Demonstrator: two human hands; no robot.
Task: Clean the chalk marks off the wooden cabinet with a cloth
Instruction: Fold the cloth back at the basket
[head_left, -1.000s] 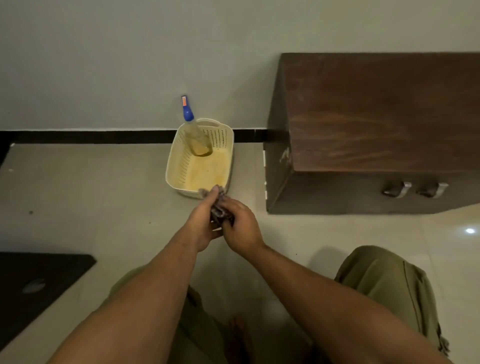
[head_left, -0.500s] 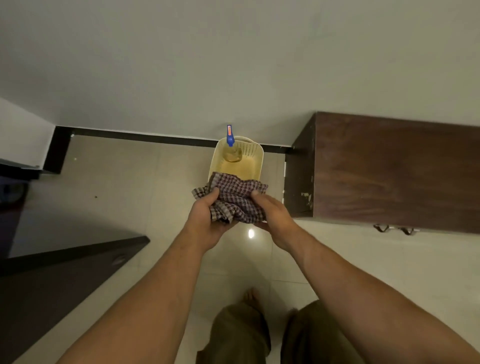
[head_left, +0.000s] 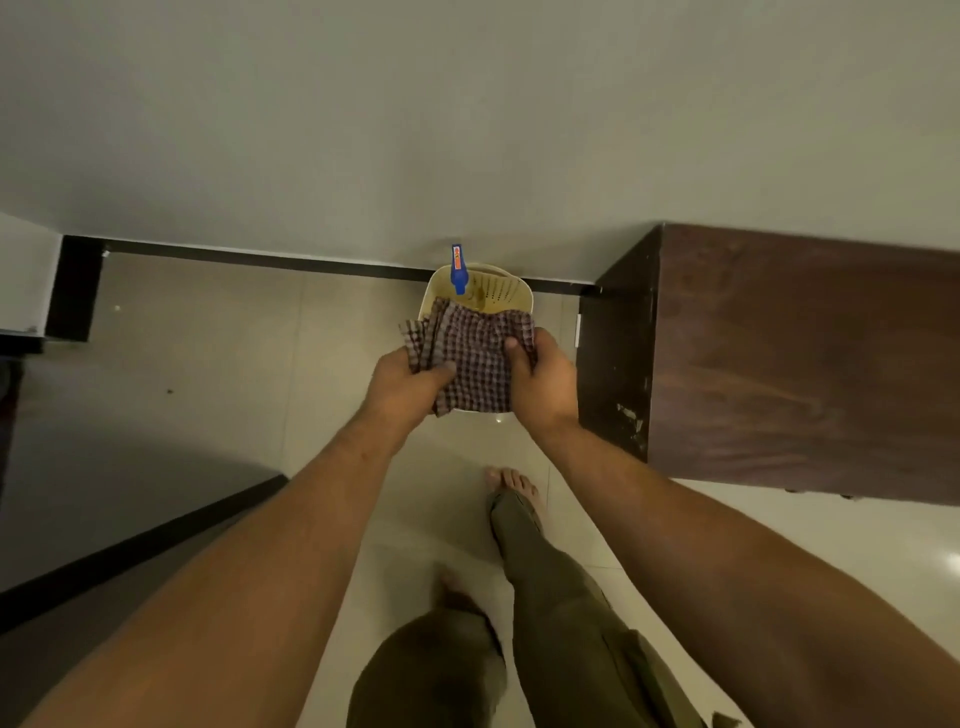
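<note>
The person stood holding a checked maroon-and-white cloth (head_left: 475, 358) with both hands. The left hand (head_left: 405, 387) gripped its bunched left edge. The right hand (head_left: 543, 384) pinched its right edge, thumb on top. The cloth was partly spread between them above a cream perforated plastic basket (head_left: 514, 291), which stood on the floor and held a spray bottle with a blue nozzle (head_left: 457, 270).

The dark brown wooden cabinet (head_left: 805, 364) stood to the right, and the cloth was not touching it. Pale marks (head_left: 629, 415) showed on its side panel; whether these were chalk or chipped finish could not be told.

Assessment: the cloth was being readied and wiping had not begun. The next move called for carrying the cloth right and pressing it flat against the marked panel.
</note>
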